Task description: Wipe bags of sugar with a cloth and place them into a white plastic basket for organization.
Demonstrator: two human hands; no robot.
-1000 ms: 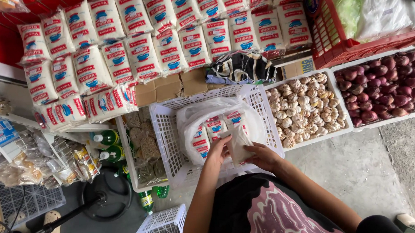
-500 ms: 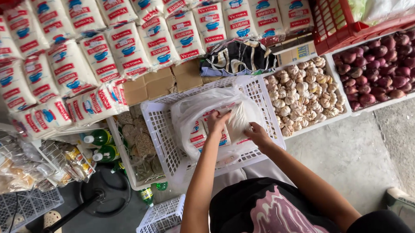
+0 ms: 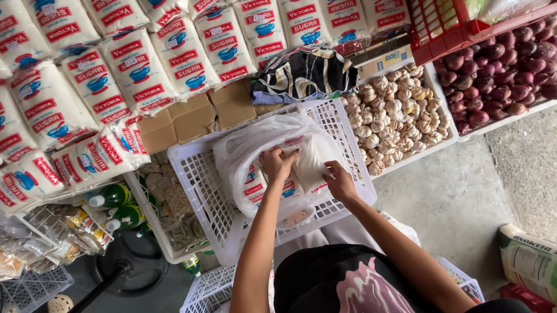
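A white plastic crate [image 3: 200, 178] stands in front of me with a large clear plastic bag [image 3: 244, 145] inside it. The bag holds several white packets with red and blue print [image 3: 253, 187]. My left hand [image 3: 277, 163] and my right hand [image 3: 340, 180] both grip one white packet [image 3: 309, 163] over the mouth of the bag. My forearms reach forward from the bottom of the view.
Rows of white packets [image 3: 115, 69] fill the back left. Brown boxes [image 3: 191, 119] and a striped cloth [image 3: 303, 72] lie behind the crate. A tray of garlic [image 3: 394, 112] and red onions [image 3: 504, 68] sit right. Green bottles [image 3: 113, 202] stand left. A second white crate [image 3: 203, 298] is below.
Both hands have moved forward with the white packet, from near my body to over the bag in the crate. The view has shifted closer to the crate.
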